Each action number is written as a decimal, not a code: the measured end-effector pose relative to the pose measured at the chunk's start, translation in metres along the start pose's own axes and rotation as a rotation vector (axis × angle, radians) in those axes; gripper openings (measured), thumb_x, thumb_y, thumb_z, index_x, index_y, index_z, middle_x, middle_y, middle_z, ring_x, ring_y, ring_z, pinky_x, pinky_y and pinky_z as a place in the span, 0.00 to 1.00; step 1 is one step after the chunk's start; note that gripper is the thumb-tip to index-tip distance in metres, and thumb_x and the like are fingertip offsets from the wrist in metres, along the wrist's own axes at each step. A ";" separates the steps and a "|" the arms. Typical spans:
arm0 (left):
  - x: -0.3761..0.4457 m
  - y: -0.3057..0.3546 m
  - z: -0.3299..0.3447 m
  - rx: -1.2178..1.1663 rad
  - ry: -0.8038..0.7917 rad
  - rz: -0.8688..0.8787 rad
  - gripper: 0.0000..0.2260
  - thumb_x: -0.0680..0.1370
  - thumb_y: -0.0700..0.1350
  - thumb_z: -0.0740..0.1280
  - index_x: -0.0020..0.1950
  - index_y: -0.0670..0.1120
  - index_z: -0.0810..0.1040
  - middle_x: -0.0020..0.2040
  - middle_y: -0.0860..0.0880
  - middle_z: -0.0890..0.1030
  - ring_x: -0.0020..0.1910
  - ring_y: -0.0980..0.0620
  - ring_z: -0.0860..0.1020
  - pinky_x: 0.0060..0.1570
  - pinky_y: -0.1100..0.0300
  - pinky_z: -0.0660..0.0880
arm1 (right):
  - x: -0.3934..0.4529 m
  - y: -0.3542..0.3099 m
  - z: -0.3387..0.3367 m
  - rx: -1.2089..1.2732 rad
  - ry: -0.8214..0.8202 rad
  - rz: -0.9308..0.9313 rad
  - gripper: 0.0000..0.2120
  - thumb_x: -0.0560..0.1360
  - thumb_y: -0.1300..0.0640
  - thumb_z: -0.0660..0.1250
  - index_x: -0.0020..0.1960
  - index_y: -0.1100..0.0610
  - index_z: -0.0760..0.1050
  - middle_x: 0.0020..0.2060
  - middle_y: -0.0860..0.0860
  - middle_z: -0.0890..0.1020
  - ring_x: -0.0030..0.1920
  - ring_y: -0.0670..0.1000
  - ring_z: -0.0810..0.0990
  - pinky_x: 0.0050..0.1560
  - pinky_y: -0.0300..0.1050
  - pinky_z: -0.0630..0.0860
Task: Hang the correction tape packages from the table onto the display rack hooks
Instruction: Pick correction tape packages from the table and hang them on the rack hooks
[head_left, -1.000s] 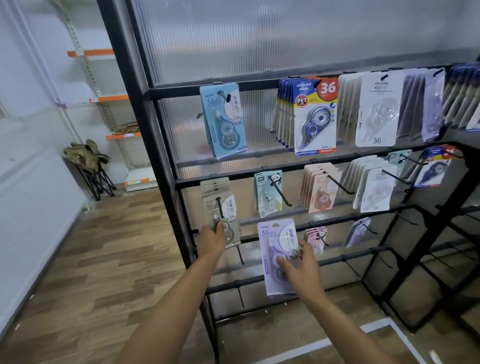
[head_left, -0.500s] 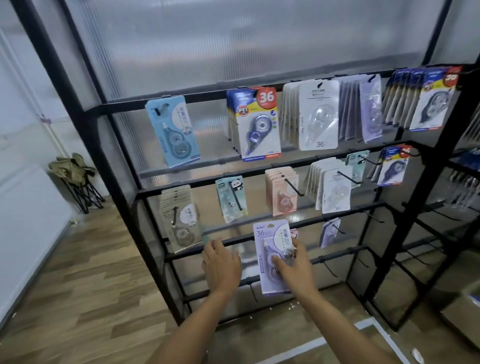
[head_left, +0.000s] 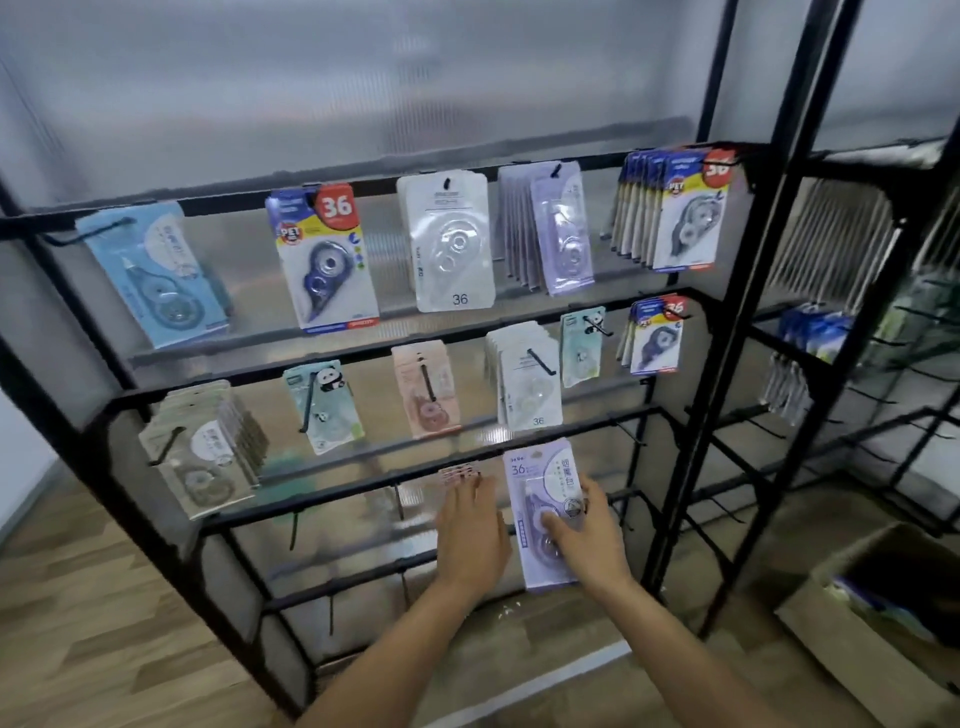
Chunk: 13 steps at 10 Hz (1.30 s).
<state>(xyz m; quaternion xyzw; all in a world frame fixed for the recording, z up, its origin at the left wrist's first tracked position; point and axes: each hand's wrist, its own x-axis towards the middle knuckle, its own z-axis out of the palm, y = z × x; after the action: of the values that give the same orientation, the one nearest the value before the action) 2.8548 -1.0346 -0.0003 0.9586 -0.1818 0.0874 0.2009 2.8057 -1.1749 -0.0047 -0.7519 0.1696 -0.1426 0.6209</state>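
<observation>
My right hand (head_left: 584, 535) grips a stack of lilac correction tape packages (head_left: 535, 488), held upright in front of the third bar of the black display rack (head_left: 691, 364). My left hand (head_left: 470, 535) reaches with straight fingers to pink packages (head_left: 458, 475) hanging on that bar, just left of the lilac stack. Other packages fill hooks above: blue ones (head_left: 156, 275), a "36" white pack (head_left: 449, 244) and grey ones (head_left: 202, 457).
Bare black hooks (head_left: 631, 434) stick out along the lower bars at right. A second rack (head_left: 852, 291) with more packages stands to the right. A cardboard box (head_left: 878, 629) with packages sits on the floor at lower right. Wooden floor lies at left.
My view has swung to the right along the rack. My left hand has left the grey packages and moved right to the pink ones. My right hand has carried the lilac stack rightward.
</observation>
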 end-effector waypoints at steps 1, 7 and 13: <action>0.008 0.019 0.014 -0.053 -0.063 0.027 0.19 0.77 0.43 0.59 0.69 0.48 0.67 0.66 0.49 0.71 0.65 0.49 0.67 0.64 0.58 0.62 | 0.009 0.012 -0.015 -0.041 0.017 0.025 0.21 0.73 0.62 0.70 0.63 0.58 0.67 0.51 0.50 0.78 0.43 0.40 0.76 0.33 0.21 0.67; 0.133 0.043 0.149 -0.794 -0.319 -0.558 0.13 0.80 0.49 0.63 0.58 0.42 0.77 0.55 0.41 0.80 0.54 0.40 0.79 0.57 0.44 0.76 | 0.130 0.102 -0.048 -0.158 -0.120 0.379 0.17 0.72 0.61 0.70 0.57 0.59 0.67 0.46 0.53 0.79 0.47 0.55 0.80 0.50 0.52 0.78; 0.191 0.039 0.244 -0.618 -0.323 -0.798 0.12 0.80 0.44 0.62 0.37 0.43 0.72 0.36 0.40 0.74 0.38 0.47 0.74 0.39 0.56 0.67 | 0.266 0.176 -0.057 -0.536 -0.415 0.352 0.09 0.79 0.54 0.60 0.54 0.58 0.74 0.46 0.52 0.80 0.49 0.55 0.78 0.38 0.33 0.65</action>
<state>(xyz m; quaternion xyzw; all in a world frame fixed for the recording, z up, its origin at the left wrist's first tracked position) 3.0386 -1.2294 -0.1607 0.8505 0.1511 -0.2024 0.4613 3.0079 -1.3708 -0.1658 -0.8598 0.1983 0.1709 0.4385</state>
